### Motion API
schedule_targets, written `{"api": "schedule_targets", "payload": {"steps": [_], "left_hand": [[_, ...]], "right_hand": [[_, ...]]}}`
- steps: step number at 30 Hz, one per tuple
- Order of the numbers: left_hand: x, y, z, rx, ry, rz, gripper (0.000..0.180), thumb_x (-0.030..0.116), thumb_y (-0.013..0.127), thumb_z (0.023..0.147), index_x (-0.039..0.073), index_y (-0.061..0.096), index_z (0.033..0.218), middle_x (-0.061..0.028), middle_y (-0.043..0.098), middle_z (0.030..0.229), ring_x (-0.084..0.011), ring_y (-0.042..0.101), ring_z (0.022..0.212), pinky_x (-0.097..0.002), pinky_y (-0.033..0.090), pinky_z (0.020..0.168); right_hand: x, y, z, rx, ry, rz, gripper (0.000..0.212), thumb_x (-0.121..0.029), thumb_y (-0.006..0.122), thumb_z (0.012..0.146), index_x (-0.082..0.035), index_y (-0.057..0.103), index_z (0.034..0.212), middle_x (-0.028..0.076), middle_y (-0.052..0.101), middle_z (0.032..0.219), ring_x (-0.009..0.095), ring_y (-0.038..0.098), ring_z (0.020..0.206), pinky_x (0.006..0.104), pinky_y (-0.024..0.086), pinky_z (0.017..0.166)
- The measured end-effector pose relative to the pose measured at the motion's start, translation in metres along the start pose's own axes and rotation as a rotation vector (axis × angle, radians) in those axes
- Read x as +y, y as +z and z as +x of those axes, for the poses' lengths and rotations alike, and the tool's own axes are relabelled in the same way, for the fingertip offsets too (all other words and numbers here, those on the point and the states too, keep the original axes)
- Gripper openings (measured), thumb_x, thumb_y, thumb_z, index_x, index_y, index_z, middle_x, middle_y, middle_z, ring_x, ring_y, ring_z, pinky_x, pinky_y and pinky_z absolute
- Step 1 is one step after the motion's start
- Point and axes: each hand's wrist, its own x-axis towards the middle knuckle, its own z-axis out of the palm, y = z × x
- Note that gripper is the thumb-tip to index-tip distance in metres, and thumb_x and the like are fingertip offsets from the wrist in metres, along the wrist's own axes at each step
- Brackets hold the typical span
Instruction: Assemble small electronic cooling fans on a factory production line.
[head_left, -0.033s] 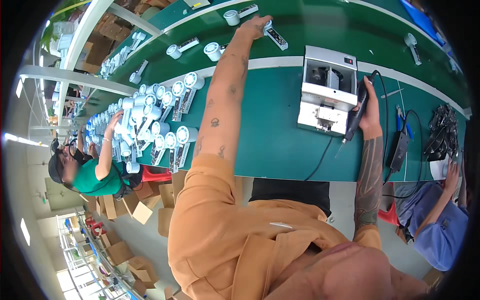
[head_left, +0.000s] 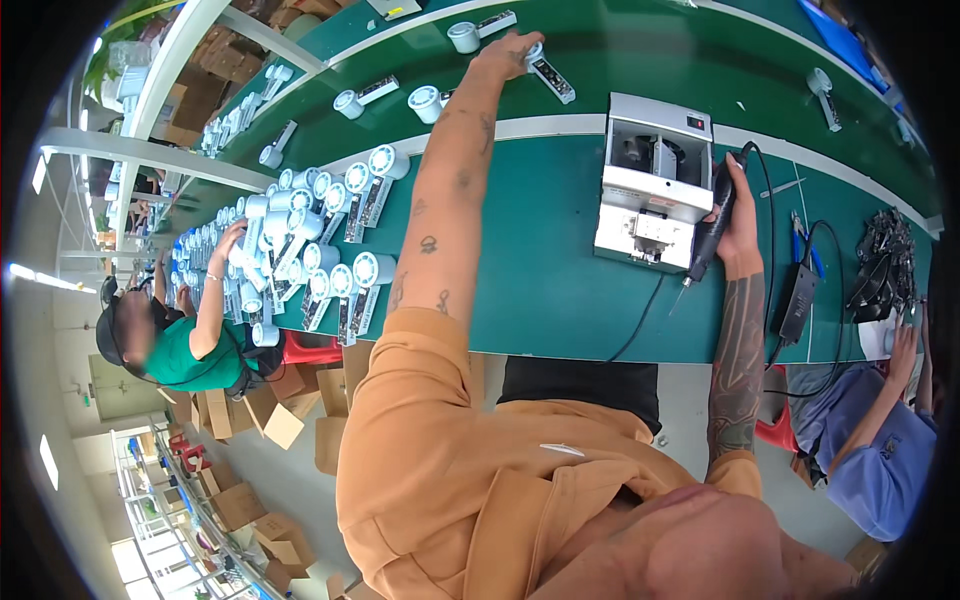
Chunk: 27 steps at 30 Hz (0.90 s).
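Note:
My left hand (head_left: 503, 54) is stretched far across the green bench (head_left: 540, 260) and closes on the round head of a white lamp unit (head_left: 548, 76) with a dark oblong bracket. My right hand (head_left: 741, 214) grips a black corded electric screwdriver (head_left: 708, 238), tip pointing down. It is held right beside a white box-shaped screw feeder (head_left: 650, 180). The screwdriver's cable loops over to a black power block (head_left: 799, 300).
Several white lamp units (head_left: 335, 255) crowd the bench's left part, and more lie on the far belt (head_left: 425, 100). A person in green (head_left: 180, 345) works at the left, a person in blue (head_left: 870, 440) at the right. Blue-handled pliers (head_left: 806, 245), black parts (head_left: 885, 262), cardboard boxes (head_left: 285, 410).

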Motion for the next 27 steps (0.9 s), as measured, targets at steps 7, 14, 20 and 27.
{"api": "schedule_targets", "payload": {"steps": [7,14,20,27], "left_hand": [[0.025,-0.053,-0.112,0.031,0.330,-0.008,0.067,0.018,0.083,0.080,0.016,0.052,0.139,-0.0189,0.062,0.117,-0.0387,0.062,0.111,-0.0441,0.050,0.096],[0.062,-0.068,-0.316,-0.128,0.131,-0.187,0.061,0.020,0.087,0.077,0.008,0.059,0.130,-0.0162,0.067,0.113,-0.0387,0.066,0.104,-0.0431,0.054,0.090],[0.146,0.000,-0.362,-0.037,0.132,-0.358,0.058,0.030,0.087,0.076,0.009,0.062,0.123,-0.0116,0.065,0.104,-0.0341,0.068,0.095,-0.0424,0.056,0.075],[0.183,0.039,-0.364,0.273,0.098,-0.355,0.056,0.034,0.088,0.075,0.009,0.065,0.120,-0.0096,0.060,0.097,-0.0296,0.063,0.086,-0.0412,0.053,0.073]], "right_hand": [[-0.014,-0.031,0.003,0.020,0.006,0.024,0.038,-0.039,0.067,0.100,-0.003,0.059,0.109,0.005,0.058,0.076,0.010,0.047,0.047,0.0223,0.040,0.040],[-0.054,0.011,-0.056,-0.676,-0.076,0.206,0.040,-0.040,0.050,0.108,-0.001,0.049,0.115,0.003,0.042,0.075,0.008,0.035,0.042,0.0237,0.033,0.036],[-0.037,0.114,-0.125,-0.592,-0.729,-0.208,0.050,-0.044,0.036,0.109,0.002,0.056,0.117,0.013,0.057,0.092,0.015,0.047,0.050,0.0296,0.042,0.048],[0.010,0.190,-0.122,-0.075,-1.012,-0.731,0.030,-0.024,0.065,0.100,0.002,0.054,0.109,0.008,0.061,0.073,0.011,0.053,0.046,0.0227,0.042,0.041]]}}
